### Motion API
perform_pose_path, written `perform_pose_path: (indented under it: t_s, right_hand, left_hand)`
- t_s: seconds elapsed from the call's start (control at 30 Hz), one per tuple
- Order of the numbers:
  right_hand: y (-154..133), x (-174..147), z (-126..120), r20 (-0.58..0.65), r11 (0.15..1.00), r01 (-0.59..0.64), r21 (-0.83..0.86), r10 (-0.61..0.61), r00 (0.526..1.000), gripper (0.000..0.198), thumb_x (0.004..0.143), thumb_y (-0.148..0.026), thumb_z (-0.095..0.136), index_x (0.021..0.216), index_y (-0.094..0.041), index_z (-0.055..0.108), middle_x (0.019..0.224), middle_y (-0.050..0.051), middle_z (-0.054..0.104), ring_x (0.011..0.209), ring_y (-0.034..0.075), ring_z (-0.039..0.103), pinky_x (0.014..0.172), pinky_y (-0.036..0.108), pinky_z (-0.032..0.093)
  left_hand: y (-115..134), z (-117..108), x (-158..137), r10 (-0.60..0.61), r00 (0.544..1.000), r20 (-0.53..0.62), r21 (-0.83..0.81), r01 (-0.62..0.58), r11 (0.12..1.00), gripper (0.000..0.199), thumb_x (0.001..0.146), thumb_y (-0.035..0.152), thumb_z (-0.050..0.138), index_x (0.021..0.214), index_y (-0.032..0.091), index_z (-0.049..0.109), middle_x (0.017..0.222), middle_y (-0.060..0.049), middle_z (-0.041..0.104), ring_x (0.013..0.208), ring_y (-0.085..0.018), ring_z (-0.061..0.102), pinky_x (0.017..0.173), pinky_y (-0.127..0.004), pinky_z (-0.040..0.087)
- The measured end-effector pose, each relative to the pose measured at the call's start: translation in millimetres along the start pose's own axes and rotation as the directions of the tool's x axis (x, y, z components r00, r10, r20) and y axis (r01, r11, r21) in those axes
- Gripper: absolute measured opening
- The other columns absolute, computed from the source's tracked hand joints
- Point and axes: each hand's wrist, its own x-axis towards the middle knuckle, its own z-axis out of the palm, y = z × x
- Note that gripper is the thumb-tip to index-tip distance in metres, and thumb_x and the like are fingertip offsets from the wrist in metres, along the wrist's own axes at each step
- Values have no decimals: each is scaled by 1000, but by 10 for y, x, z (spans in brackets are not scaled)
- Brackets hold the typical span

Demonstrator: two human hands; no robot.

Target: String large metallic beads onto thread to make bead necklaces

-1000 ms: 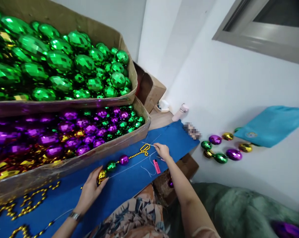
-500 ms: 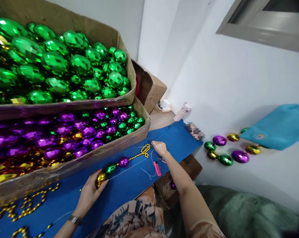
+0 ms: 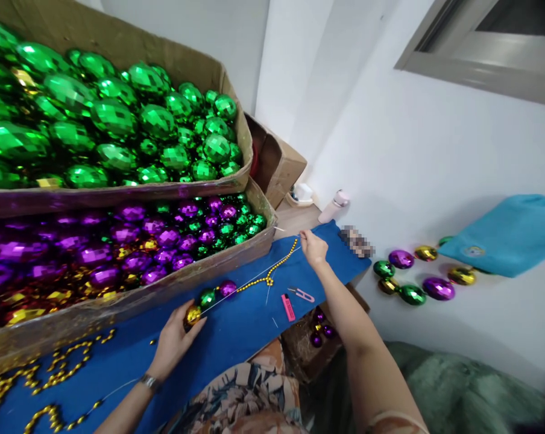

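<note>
My left hand (image 3: pixel 175 337) is curled around a faceted gold bead (image 3: pixel 193 314), thumb on its near side. Strung beyond it are a green bead (image 3: pixel 207 299) and a purple bead (image 3: pixel 228 289), followed by a chain of small gold beads (image 3: pixel 253 283) with a little loop in it. My right hand (image 3: pixel 315 247) pinches white string (image 3: pixel 260 269) near the far end of that chain, lifting it off the cloth. The string runs taut back toward my left hand. Below the chain lie pink-handled thread snips (image 3: pixel 303 294) and a pink lighter-like block (image 3: pixel 287 307).
Cardboard boxes of large green beads (image 3: pixel 114 117) and of mixed purple, gold and green beads (image 3: pixel 128 234) line the blue cloth's (image 3: pixel 236 328) far side. Loose gold bead strands (image 3: pixel 41 374) lie at left. A pink bottle (image 3: pixel 334 206) stands by the wall. A bead necklace (image 3: pixel 412 294) hangs at right.
My right hand has moved up and right, stretching out the gold bead chain that was bunched. The snips now show fully. My left hand stays around the gold bead.
</note>
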Motion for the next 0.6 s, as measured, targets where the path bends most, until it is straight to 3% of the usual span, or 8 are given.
perform_pose_path:
  t_s: [0.23,0.47,0.53,0.6]
  right_hand:
    - [41,120,-84,-133,932,-238,272,282,950,34,88,-35,45,102,-11,65,71,7,62,63,16,53,60,25,34]
    - [-171,-270,-162,19,775,-264,574,310,951,53,85,-53,45,118,-11,51,54,-9,40,44,9,39,46,21,33]
    - [-344,-462,-244,81,661,-247,708,271,959,53,86,-55,44,119,-14,49,54,-11,36,43,8,36,44,20,32]
    - [-561,-635,-401,129,454,-207,867,196,972,47,86,-55,50,112,-17,53,57,-10,34,46,7,36,46,19,31]
  left_hand:
    - [195,46,55,-15,1000,-28,-4,15,1000,50,81,45,60,123,19,55,114,-12,56,103,-27,60,93,-44,50]
    - [19,9,10,-12,1000,-7,2,12,1000,48,82,36,59,126,20,51,118,-12,56,109,-28,56,97,-46,46]
    - [-9,0,-1,1,1000,0,16,-1,1000,48,83,33,57,128,20,49,121,-13,55,113,-29,54,99,-48,44]
    - [-19,-6,-14,2,1000,2,38,-2,999,49,84,31,57,130,20,47,126,-13,53,117,-29,51,101,-49,42]
